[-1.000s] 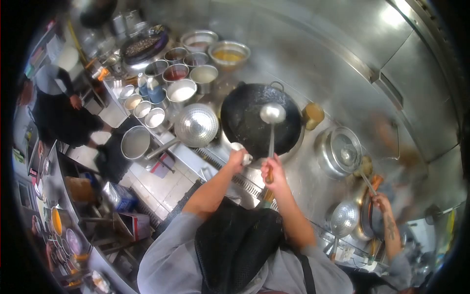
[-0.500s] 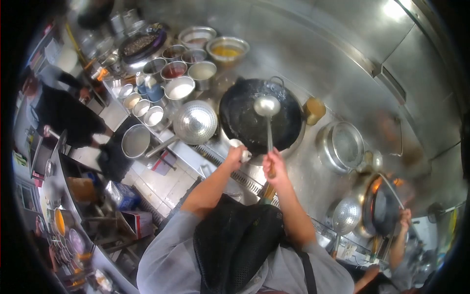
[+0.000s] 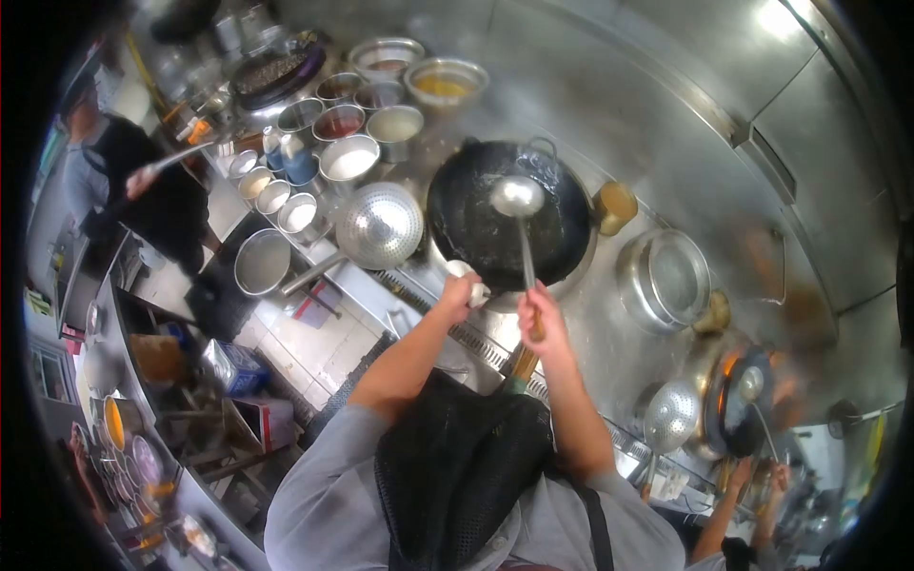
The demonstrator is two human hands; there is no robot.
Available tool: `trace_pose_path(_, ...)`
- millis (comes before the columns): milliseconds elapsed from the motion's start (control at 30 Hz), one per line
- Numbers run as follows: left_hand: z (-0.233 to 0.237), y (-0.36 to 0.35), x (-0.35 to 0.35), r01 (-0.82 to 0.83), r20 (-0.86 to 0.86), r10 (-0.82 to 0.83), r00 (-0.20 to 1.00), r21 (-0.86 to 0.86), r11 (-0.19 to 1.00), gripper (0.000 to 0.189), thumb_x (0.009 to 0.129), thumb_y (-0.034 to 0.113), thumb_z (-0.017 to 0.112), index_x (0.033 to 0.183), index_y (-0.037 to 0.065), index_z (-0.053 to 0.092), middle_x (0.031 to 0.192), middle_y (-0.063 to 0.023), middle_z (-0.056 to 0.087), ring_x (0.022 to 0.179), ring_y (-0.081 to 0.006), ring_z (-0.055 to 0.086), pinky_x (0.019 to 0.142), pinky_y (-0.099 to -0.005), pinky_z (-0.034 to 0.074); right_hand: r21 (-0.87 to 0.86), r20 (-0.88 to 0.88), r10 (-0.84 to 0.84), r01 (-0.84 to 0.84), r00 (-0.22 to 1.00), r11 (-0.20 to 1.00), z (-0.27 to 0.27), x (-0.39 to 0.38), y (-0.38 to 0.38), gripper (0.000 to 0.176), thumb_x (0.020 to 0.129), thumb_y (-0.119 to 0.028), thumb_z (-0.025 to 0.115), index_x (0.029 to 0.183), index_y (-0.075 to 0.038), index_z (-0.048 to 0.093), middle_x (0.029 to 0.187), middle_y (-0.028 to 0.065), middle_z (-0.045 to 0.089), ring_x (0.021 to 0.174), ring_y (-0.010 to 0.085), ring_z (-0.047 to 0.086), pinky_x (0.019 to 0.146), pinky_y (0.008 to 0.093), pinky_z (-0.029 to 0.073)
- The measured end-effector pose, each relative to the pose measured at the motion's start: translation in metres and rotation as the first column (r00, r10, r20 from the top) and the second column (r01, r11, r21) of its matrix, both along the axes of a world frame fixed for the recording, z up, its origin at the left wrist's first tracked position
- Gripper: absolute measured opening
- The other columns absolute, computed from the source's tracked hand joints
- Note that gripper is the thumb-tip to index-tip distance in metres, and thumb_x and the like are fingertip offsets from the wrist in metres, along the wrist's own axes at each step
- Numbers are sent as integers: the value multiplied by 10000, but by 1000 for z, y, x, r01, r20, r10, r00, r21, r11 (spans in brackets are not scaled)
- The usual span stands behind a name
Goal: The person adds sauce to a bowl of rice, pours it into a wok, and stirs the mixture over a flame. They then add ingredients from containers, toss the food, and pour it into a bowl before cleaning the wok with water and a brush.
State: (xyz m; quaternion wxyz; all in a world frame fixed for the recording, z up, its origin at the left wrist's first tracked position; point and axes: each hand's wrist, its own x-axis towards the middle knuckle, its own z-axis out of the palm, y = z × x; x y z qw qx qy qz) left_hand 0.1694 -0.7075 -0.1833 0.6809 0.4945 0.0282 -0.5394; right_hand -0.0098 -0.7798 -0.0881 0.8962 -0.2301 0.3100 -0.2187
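Note:
My right hand (image 3: 543, 322) is closed around the wooden handle of a long ladle (image 3: 518, 197), its round steel bowl inside the wok. The black wok (image 3: 564, 221) sits on the burner in front of me, with a wet sheen and some whitish liquid inside. A folded white cloth (image 3: 476, 288) is gripped in my left hand (image 3: 457, 300), pressed at the wok's near left edge. The cloth hides the part of the rim under it. Left of the wok lies a perforated strainer (image 3: 380, 226), its handle resting over a steel pot (image 3: 263, 264).
Metal containers of seasonings (image 3: 348, 160) and a bowl of yellow liquid (image 3: 444, 84) stand at the back left. Steel basins (image 3: 674, 279) are to the right. A co-worker's hands (image 3: 776, 481) work at a flaming wok (image 3: 743, 404); another person (image 3: 143, 181) stands at left.
The ladle's bowl has shifted slightly toward me inside the wok, and my right hand has moved a little right. The person at left has turned and now holds out a long-handled tool.

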Motion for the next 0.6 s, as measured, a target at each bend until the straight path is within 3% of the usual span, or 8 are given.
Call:
trace_pose_path(100,11,1,-3,-81,30,81,996,19,997,223,826,103,597,1029,26,545,881,-149,612,738,-282,634,540,-410,510,-50,-75,-61,58,995,997,14,-12,41,419,928,-90,564,1287,-160,359,750,58,524,558,127,506,421,240,419)
trace_pose_path(167,1,0,-2,-26,15,25,1000,26,999,248,823,166,615,1051,125,528,891,-84,607,815,-251,620,625,-440,503,-26,-134,-24,20,991,999,46,-19,65,386,926,-86,558,1258,-143,371,744,55,517,555,128,501,425,242,419)
trace_pose_path(233,0,0,-1,-17,23,16,1000,36,999,246,823,168,614,1049,125,528,895,-83,609,815,-252,620,623,-441,500,-1,-186,6,-6,982,1000,68,-22,73,352,923,-82,552,1229,-126,383,739,51,511,552,129,496,428,245,420)
trace_pose_path(367,-1,-2,-2,-36,44,33,998,71,997,239,821,171,614,1039,123,526,901,-85,614,795,-253,622,602,-437,490,221,71,231,-241,970,945,59,-19,26,71,924,-97,570,952,-83,507,737,39,531,499,89,479,377,184,380)
trace_pose_path(467,-12,-4,0,-31,4,30,1000,28,999,239,820,173,615,1036,117,531,908,-88,619,769,-251,624,579,-432,484,361,150,74,-124,986,924,14,-1,-10,189,926,-109,587,1101,-93,515,720,39,539,476,91,472,373,198,394)
trace_pose_path(533,-8,-2,-2,-44,20,43,999,35,998,253,826,143,614,1054,70,530,895,-114,617,757,-261,630,558,-424,493,-141,-107,-51,36,993,989,-1,8,7,408,933,-107,582,1307,-140,423,746,58,549,501,111,495,386,237,417)
trace_pose_path(567,-4,-2,0,-62,33,60,998,40,997,269,832,113,612,1071,23,530,882,-140,616,745,-271,635,538,-416,503,-104,-128,-77,64,989,992,-12,6,16,583,940,-104,567,1435,-202,274,757,67,543,520,137,509,401,276,427)
trace_pose_path(600,0,-3,1,-70,35,69,997,33,997,269,832,113,612,1071,23,530,882,-140,616,745,-271,635,538,-416,503,-112,-158,-82,65,984,992,-8,1,31,556,941,-100,560,1413,-199,283,764,65,539,525,145,507,404,283,425)
